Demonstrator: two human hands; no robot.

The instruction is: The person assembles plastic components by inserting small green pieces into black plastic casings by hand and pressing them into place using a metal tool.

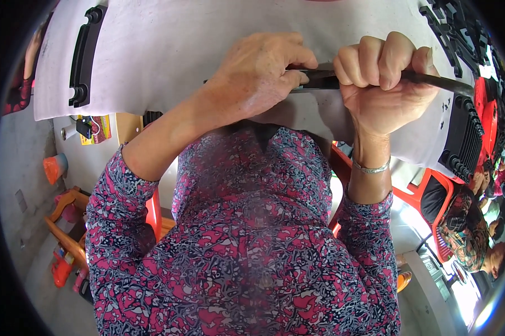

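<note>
A long dark, slightly curved strip runs across in front of me, close to the near edge of the table. My right hand is closed around it, fingers curled over the top. To the left, my left hand is closed too, with thumb and forefinger pinched at the strip's other part. Under the fingers, between the hands, shows a flat black plastic piece; how it joins the strip is hidden. A dark tip shows beside my left wrist.
A black plastic part with rounded ends lies at the left of the pale table. At right are a stack of black parts, small black bits and loose black parts. Another person sits beyond a red chair.
</note>
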